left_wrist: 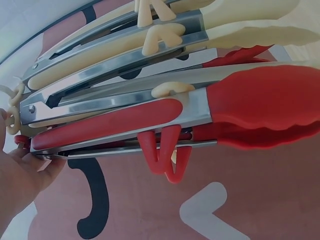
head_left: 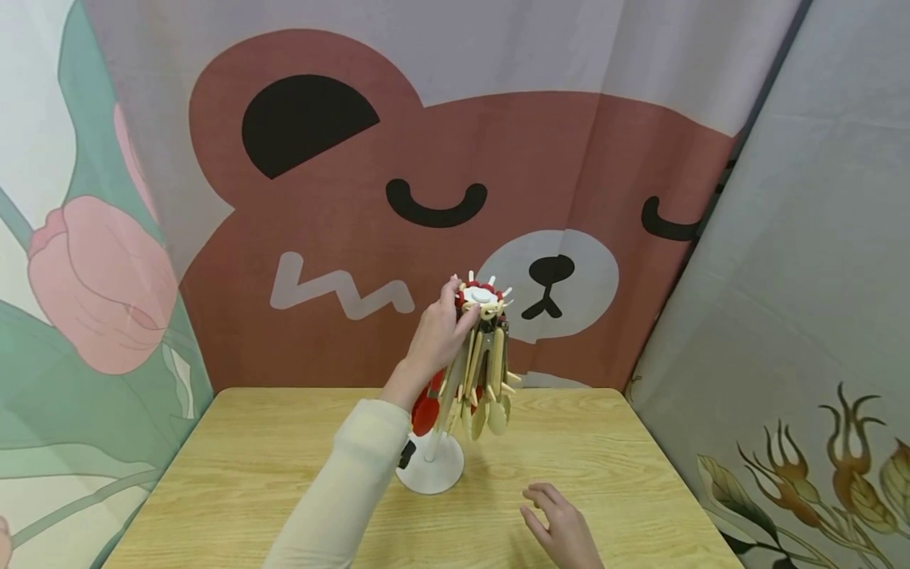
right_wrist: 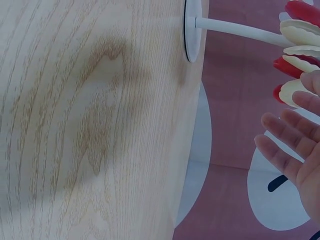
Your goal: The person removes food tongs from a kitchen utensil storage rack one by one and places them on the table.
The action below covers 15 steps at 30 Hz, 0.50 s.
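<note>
Red and cream tongs (head_left: 426,416) hang from a white rack (head_left: 482,295) at the frame's centre. The left hand (head_left: 441,328), arm rising from bottom left, grips the rack's top, exactly where being unclear. At lower right, the right hand (head_left: 562,528) hovers, fingers loose, above the tabletop (head_left: 284,450).

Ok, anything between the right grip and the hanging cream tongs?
Nothing visible: just open space over the table separates the right grip from the cream tongs. The left grip is up by the rack's top, off that line.
</note>
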Tool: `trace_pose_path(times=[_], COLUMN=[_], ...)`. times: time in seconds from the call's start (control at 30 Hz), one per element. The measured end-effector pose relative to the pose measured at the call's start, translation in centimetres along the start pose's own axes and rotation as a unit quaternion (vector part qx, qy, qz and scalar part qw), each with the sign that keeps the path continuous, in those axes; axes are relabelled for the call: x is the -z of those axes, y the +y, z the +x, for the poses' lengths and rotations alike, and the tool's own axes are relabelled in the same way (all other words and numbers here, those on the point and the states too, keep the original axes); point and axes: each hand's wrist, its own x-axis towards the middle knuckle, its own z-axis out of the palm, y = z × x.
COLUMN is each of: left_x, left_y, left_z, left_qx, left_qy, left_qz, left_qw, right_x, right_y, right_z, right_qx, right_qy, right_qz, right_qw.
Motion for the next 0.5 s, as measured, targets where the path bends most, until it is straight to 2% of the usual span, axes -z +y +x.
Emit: trace_pose_path(times=[0.27,0.5], left_x=[0.43,0.62], left_y=[0.06,-0.14], left_z=[0.13,0.14], left_qx=[-0.023,-0.028], left_qy=[-0.012,-0.023], left_qz=[0.02,0.01], left_qw=[0.9995,0.9993], right_x=[-0.02,-0.14], right_y=[-0.02,0.09], right_z=[-0.14,-0.24], right_qx=[0.003,0.005], right_qy=[0.002,0.007], right_qz=[0.002,0.003], right_qw=[1.0,1.0])
